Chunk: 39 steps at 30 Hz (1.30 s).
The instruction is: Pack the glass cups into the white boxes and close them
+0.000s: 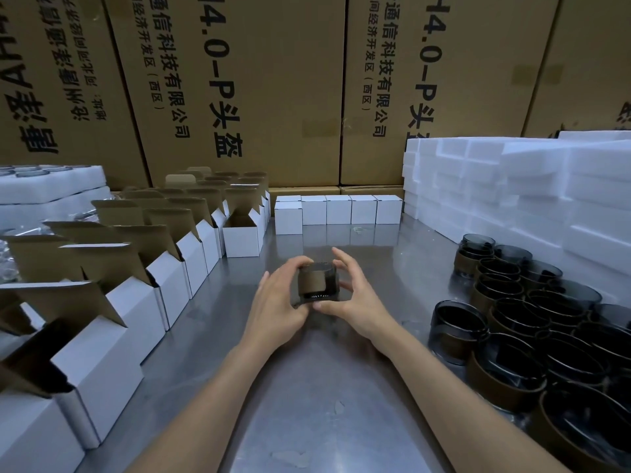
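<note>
You are working at a steel table (307, 387) walled in at the back by tall printed brown cartons (273, 80).

The glass cup (317, 280), dark smoked glass with a brown band round it, is held up over the middle of the table, between both hands and clear of the surface. Your left hand (278, 302) grips its left side, thumb curled over the top edge. Your right hand (355, 298) cups the other side, thumb under the base and upper fingers arched loosely above the rim; how firmly it presses I cannot tell.

Ahead and to the left stands the nearest open white box (243, 233), its flaps up, at the end of a long run of open boxes (143, 302) along your left. A row of closed white boxes (338, 209) lines the back. The remaining cups (532, 322) crowd the table on your right, with stacked white foam trays (512, 192) behind them.

The risks from here, as I judge them: smooth glass can slip if you let one hand go before the other has a sure grip. Lowered at a tilt, the cup may catch a raised flap or the box rim and tip the light box over. A wide right elbow could knock the packed cups together.
</note>
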### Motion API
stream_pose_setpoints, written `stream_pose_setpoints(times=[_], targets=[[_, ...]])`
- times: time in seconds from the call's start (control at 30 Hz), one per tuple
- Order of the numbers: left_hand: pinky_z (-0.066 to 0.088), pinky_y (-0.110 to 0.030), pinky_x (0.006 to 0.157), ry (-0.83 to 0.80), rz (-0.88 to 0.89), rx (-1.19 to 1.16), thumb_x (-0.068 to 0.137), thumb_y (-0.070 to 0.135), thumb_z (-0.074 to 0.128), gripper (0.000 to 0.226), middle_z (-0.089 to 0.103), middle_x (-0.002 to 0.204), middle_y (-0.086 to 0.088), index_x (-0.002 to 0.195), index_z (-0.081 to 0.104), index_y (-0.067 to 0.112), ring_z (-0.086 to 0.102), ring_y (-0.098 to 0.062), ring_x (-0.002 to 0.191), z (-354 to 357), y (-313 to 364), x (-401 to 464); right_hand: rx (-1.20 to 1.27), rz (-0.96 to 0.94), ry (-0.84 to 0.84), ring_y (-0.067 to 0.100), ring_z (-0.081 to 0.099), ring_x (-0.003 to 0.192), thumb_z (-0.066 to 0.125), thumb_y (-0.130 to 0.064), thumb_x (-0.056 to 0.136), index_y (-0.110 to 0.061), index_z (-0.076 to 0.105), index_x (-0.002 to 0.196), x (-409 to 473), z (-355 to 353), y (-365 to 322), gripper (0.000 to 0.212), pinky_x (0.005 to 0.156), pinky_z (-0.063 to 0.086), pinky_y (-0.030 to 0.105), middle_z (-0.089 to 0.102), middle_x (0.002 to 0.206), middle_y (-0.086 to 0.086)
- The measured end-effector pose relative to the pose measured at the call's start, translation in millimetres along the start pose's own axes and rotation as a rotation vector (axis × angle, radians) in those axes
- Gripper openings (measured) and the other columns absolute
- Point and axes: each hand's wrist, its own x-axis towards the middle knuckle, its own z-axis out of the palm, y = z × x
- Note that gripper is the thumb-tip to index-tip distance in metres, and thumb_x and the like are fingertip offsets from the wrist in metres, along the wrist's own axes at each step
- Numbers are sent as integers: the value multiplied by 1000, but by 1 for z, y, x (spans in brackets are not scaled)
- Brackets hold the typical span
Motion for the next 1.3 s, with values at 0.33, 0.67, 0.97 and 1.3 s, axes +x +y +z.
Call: stream_pose_setpoints(times=[0.33,0.67,0.97,1.3], targets=[[35,-32,105,-11,95,49,72,15,73,68,53,129,12,134,46,29,48,-11,121,0,1,0,11,-30,80,11,49,115,82,-3,69,-31,50,124,-1,3,-1,70,81,42,4,44,130,-6],[46,-45,93,-42,-104,-82,72,20,76,66,57,121,14,114,32,45,52,-19,116,0,-2,-1,146,11,33,1,54,106,80,6,66,-24,47,112,3,4,3,64,75,46,7,55,116,-11],[46,-41,90,14,-68,-26,70,21,74,59,58,114,17,117,42,34,54,-18,110,1,-2,-1,63,36,-13,6,47,116,83,-9,70,-34,39,136,1,2,0,83,80,43,5,42,129,-13],[50,-31,89,-63,-14,-76,71,15,66,66,54,120,18,122,37,44,54,-7,111,0,0,-2,12,-43,93,4,53,107,82,0,66,-21,52,121,-2,8,-5,66,79,44,7,55,122,6]])
